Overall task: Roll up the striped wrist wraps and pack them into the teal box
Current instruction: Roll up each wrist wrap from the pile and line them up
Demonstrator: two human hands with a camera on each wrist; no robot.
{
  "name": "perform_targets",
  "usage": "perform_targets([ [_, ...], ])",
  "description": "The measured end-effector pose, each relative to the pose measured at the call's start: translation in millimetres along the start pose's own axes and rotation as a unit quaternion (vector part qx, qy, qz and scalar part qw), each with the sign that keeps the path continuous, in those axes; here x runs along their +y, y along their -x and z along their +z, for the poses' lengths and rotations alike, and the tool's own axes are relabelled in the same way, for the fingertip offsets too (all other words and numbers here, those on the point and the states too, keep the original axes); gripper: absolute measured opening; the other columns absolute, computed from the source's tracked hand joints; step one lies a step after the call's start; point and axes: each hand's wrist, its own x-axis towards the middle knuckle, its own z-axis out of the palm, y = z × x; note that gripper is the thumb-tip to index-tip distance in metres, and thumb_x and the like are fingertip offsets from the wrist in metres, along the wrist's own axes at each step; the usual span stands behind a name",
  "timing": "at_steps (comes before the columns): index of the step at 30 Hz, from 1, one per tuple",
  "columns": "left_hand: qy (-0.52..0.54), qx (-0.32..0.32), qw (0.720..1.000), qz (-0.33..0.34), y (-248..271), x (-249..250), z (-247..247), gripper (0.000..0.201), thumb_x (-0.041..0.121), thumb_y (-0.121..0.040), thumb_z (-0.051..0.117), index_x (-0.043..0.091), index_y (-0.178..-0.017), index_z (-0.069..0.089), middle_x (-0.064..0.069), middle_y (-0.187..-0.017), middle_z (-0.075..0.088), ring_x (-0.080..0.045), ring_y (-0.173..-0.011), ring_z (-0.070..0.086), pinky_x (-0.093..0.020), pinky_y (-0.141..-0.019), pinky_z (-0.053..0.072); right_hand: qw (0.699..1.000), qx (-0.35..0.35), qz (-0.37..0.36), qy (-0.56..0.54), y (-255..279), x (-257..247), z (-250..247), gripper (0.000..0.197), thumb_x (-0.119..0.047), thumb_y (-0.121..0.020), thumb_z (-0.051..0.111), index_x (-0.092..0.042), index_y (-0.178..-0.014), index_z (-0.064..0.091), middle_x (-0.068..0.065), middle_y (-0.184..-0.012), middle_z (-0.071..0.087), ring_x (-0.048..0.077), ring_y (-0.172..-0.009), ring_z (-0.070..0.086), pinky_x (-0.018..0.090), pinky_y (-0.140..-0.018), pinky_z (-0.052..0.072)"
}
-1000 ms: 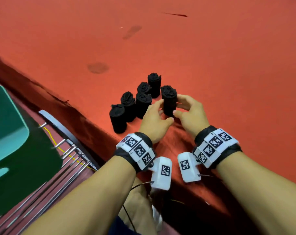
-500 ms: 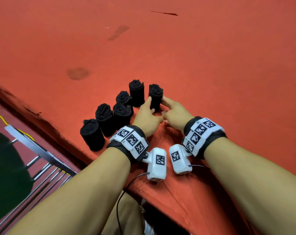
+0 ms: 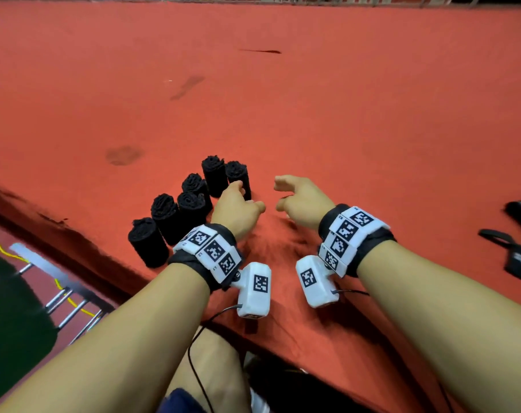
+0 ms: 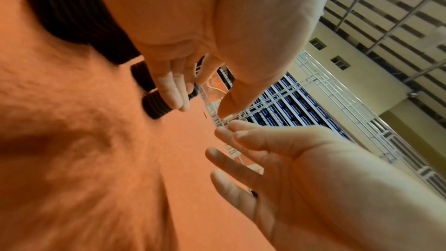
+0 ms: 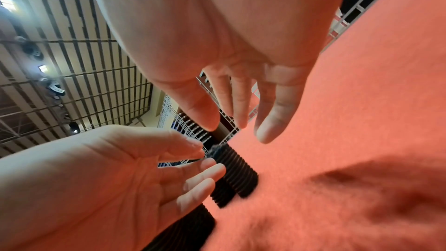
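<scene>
Rolled wrist wraps [image 3: 190, 204] stand upright on the red counter [image 3: 342, 129]; left hand [image 3: 237, 205] and right hand [image 3: 302, 201] hover nearby, fingers relaxed, holding nothing.

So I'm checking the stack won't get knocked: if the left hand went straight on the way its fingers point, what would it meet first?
Probably the nearest rolled wrap: the left hand has its fingertips right beside it, though contact is unclear.
</scene>
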Motion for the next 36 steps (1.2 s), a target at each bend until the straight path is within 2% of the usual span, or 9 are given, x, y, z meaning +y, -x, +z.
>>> perform_targets([
  [2,-0.002,0.002,1.000,0.029,14.6,15.0,9.9,0.049,0.013,-0.089,0.069,0.013,-0.135,0.053,0.000,-0.120,0.062,-0.021,-0.116,0.056,-0.024,-0.087,0.043,0.999,0.032,-0.002,0.016,25.1,5.0,-17.5,0.062,-0.002,-0.088,0.065,-0.012,-0.147,0.047,0.002,-0.143,0.057,0.018,-0.136,0.050,0.039,-0.115,0.038],
  [5,0.002,-0.043,0.996,0.072,41.0,41.7,41.5,0.050,0.013,-0.087,0.070,0.013,-0.136,0.058,0.000,-0.128,0.064,-0.017,-0.113,0.063,-0.036,-0.105,0.047,0.997,0.075,0.000,0.034,72.3,19.2,-47.9,0.056,-0.006,-0.088,0.065,-0.014,-0.142,0.052,0.000,-0.138,0.061,0.019,-0.128,0.055,0.041,-0.111,0.042],
  [10,-0.007,-0.162,0.972,0.169,91.7,90.0,118.8,0.036,0.011,-0.085,0.071,0.020,-0.119,0.068,0.009,-0.105,0.071,-0.013,-0.102,0.068,-0.036,-0.097,0.054,0.982,0.161,0.035,0.090,161.7,58.0,-107.2,0.043,-0.010,-0.089,0.064,-0.018,-0.130,0.062,-0.002,-0.128,0.067,0.020,-0.118,0.061,0.038,-0.104,0.047],
  [14,-0.026,-0.247,0.942,0.226,141.5,125.4,182.6,0.032,0.015,-0.088,0.073,0.022,-0.118,0.069,0.008,-0.103,0.070,-0.014,-0.099,0.069,-0.031,-0.090,0.054,0.960,0.234,0.098,0.122,238.8,99.8,-156.0,0.037,-0.019,-0.088,0.069,-0.020,-0.125,0.065,-0.004,-0.122,0.069,0.018,-0.112,0.063,0.028,-0.096,0.046],
  [19,-0.057,-0.330,0.903,0.270,202.1,151.9,249.8,0.025,0.020,-0.083,0.079,0.031,-0.103,0.069,0.010,-0.099,0.072,-0.010,-0.091,0.070,-0.031,-0.090,0.055,0.919,0.335,0.172,0.113,327.9,149.6,-191.8,0.030,-0.014,-0.085,0.071,-0.018,-0.115,0.070,-0.001,-0.110,0.072,0.017,-0.107,0.065,0.024,-0.091,0.046],
  [26,-0.198,-0.429,0.837,0.277,252.4,146.1,297.6,0.053,0.033,-0.072,0.090,0.026,-0.121,0.069,0.000,-0.127,0.069,-0.016,-0.115,0.064,-0.029,-0.099,0.049,0.876,0.399,0.257,0.088,396.2,208.5,-196.2,0.027,-0.015,-0.082,0.078,-0.020,-0.107,0.072,0.002,-0.106,0.072,0.023,-0.105,0.066,0.030,-0.096,0.049],
  [31,-0.277,-0.406,0.823,0.284,268.2,138.1,308.0,0.083,0.031,-0.068,0.093,0.026,-0.141,0.053,-0.001,-0.141,0.060,-0.023,-0.125,0.058,-0.031,-0.103,0.046,0.884,0.375,0.270,0.070,404.6,226.8,-187.7,0.039,-0.012,-0.075,0.084,-0.018,-0.112,0.072,0.000,-0.107,0.073,0.019,-0.103,0.067,0.028,-0.095,0.050],
  [33,-0.278,-0.384,0.834,0.282,270.1,137.3,309.9,0.086,0.031,-0.068,0.092,0.026,-0.143,0.050,-0.003,-0.142,0.059,-0.026,-0.126,0.057,-0.035,-0.105,0.046,0.889,0.365,0.267,0.074,403.8,229.1,-185.2,0.043,-0.012,-0.074,0.086,-0.019,-0.114,0.071,-0.001,-0.110,0.072,0.018,-0.105,0.066,0.025,-0.093,0.049],
  [36,-0.223,-0.364,0.863,0.270,269.8,137.6,308.6,0.080,0.027,-0.072,0.090,0.024,-0.141,0.051,-0.005,-0.138,0.061,-0.025,-0.126,0.058,-0.031,-0.105,0.045,0.889,0.371,0.257,0.079,402.4,229.7,-182.0,0.046,-0.013,-0.073,0.085,-0.020,-0.116,0.070,0.000,-0.116,0.070,0.018,-0.109,0.063,0.023,-0.093,0.047],
])
